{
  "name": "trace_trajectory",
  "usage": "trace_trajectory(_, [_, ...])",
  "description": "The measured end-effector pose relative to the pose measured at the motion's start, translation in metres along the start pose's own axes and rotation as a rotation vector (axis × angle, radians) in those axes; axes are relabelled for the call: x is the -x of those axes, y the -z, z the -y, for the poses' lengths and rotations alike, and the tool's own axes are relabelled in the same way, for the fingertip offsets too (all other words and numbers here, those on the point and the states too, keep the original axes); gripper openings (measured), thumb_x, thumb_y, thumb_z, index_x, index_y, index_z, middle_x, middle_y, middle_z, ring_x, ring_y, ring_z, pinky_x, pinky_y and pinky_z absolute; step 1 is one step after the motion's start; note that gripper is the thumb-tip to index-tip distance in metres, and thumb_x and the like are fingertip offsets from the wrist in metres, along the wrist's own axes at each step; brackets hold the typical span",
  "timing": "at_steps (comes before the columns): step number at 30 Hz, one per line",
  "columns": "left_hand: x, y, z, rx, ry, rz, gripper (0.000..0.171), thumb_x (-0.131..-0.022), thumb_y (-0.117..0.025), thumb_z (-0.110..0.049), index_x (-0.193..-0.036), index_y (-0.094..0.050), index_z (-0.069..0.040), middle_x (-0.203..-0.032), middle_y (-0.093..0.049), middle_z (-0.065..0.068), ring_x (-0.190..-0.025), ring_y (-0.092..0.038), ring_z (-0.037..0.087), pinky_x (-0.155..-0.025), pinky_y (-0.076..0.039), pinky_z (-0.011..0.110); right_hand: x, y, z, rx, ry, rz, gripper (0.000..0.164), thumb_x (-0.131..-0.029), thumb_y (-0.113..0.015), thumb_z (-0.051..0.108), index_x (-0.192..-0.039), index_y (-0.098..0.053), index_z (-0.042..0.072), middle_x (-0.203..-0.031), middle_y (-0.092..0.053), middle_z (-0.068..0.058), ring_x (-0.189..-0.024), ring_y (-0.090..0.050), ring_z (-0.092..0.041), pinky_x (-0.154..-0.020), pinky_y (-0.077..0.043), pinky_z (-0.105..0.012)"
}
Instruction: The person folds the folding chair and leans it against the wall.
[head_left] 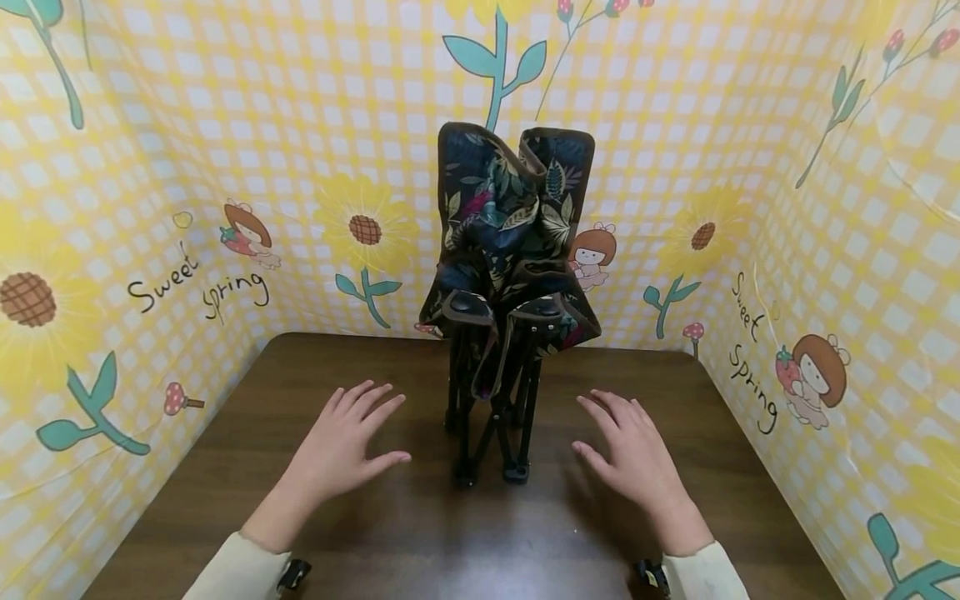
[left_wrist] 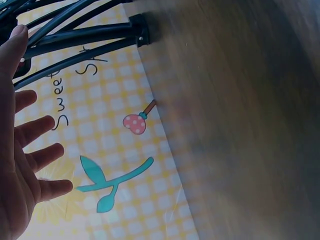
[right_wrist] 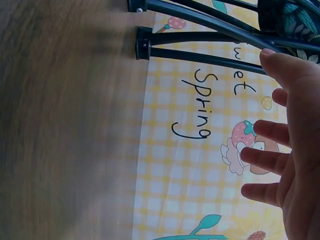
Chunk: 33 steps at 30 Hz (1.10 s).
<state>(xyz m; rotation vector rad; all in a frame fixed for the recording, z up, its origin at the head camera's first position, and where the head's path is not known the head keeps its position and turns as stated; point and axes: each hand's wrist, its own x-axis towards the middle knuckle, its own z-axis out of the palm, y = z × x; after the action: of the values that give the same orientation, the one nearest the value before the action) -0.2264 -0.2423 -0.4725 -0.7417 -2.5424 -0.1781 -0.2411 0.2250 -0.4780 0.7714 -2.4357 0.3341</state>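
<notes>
The person's left hand (head_left: 337,448) and right hand (head_left: 633,454) are held well apart, their backs visible from above. The fingers (head_left: 385,410) of each are spread and nearly straight; the thumbs (head_left: 392,460) point inward, toward each other. Both forearms, in pale sleeves (head_left: 238,568), reach forward, the wrists (head_left: 279,517) bare.

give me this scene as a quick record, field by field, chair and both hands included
object: folding chair, upright, gathered in narrow
cover: dark fabric with leaf and flower print
frame: black legs, drawn close together
support: brown wooden table
left hand: beside the chair, not touching it
right hand: on the chair's other side, also apart
backdrop: yellow checked cloth with sunflowers
</notes>
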Motion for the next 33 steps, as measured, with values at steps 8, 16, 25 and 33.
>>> trace_trajectory(8, [-0.008, -0.011, -0.012, 0.044, 0.022, 0.027, 0.088, -0.085, -0.059, -0.08, -0.153, -0.049, -0.024, -0.154, -0.049, 0.008, -0.144, -0.041, 0.038, -0.115, -0.032, 0.069, -0.003, -0.012, 0.007, 0.004, 0.007, 0.029, 0.07, -0.091, -0.073, 0.05, -0.15, -0.052, 0.019, -0.146, -0.054, -0.013, -0.13, -0.054, -0.036, -0.11, -0.04, -0.066])
trace_trajectory(16, [-0.021, -0.021, -0.026, 0.078, 0.017, 0.048, 0.088, -0.086, -0.058, -0.08, -0.15, -0.053, -0.019, -0.152, -0.051, 0.009, -0.143, -0.043, 0.037, -0.113, -0.035, 0.067, -0.008, -0.025, 0.013, -0.003, 0.009, 0.041, 0.069, -0.092, -0.071, 0.053, -0.149, -0.053, 0.019, -0.146, -0.055, -0.013, -0.13, -0.055, -0.035, -0.11, -0.04, -0.066])
trace_trajectory(25, [-0.03, -0.035, -0.038, 0.135, 0.004, 0.037, 0.089, -0.085, -0.062, -0.078, -0.146, -0.057, -0.014, -0.148, -0.055, 0.01, -0.138, -0.049, 0.036, -0.111, -0.04, 0.064, -0.013, -0.036, 0.02, -0.032, -0.014, 0.07, 0.068, -0.094, -0.069, 0.054, -0.15, -0.052, 0.02, -0.145, -0.055, -0.011, -0.131, -0.054, -0.032, -0.112, -0.041, -0.062])
trace_trajectory(33, [-0.035, -0.045, -0.048, 0.193, 0.041, 0.05, 0.085, -0.086, -0.061, -0.077, -0.149, -0.054, -0.02, -0.145, -0.056, 0.006, -0.138, -0.049, 0.033, -0.113, -0.041, 0.057, -0.019, -0.045, 0.025, -0.055, -0.009, 0.067, 0.068, -0.094, -0.069, 0.053, -0.15, -0.052, 0.017, -0.145, -0.056, -0.012, -0.13, -0.055, -0.031, -0.112, -0.043, -0.057])
